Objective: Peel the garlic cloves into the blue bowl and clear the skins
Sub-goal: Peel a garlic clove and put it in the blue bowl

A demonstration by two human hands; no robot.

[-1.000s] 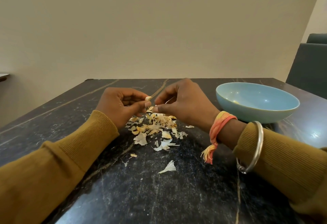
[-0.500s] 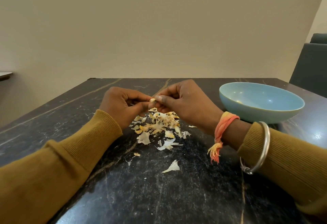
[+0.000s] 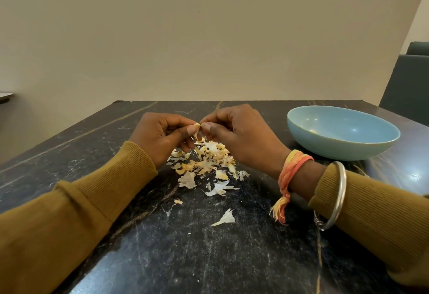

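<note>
Both hands meet above the middle of the table. My left hand (image 3: 162,134) pinches a small pale garlic clove (image 3: 197,125) between thumb and forefinger. My right hand (image 3: 236,135) pinches the same clove from the right, and a thin strip of skin hangs down from it. Below the hands lies a pile of papery white and yellow garlic skins (image 3: 204,163). The blue bowl (image 3: 343,133) stands to the right of my right hand; a small yellowish piece shows inside it near its bottom.
The dark marble table (image 3: 209,259) carries a few stray skin flakes (image 3: 226,218) nearer to me. A dark chair (image 3: 408,84) stands at the far right, behind the bowl. A plain wall rises past the table's far edge.
Both hands have risen slightly and shifted a little right with the clove. A strip of skin now hangs from the clove.
</note>
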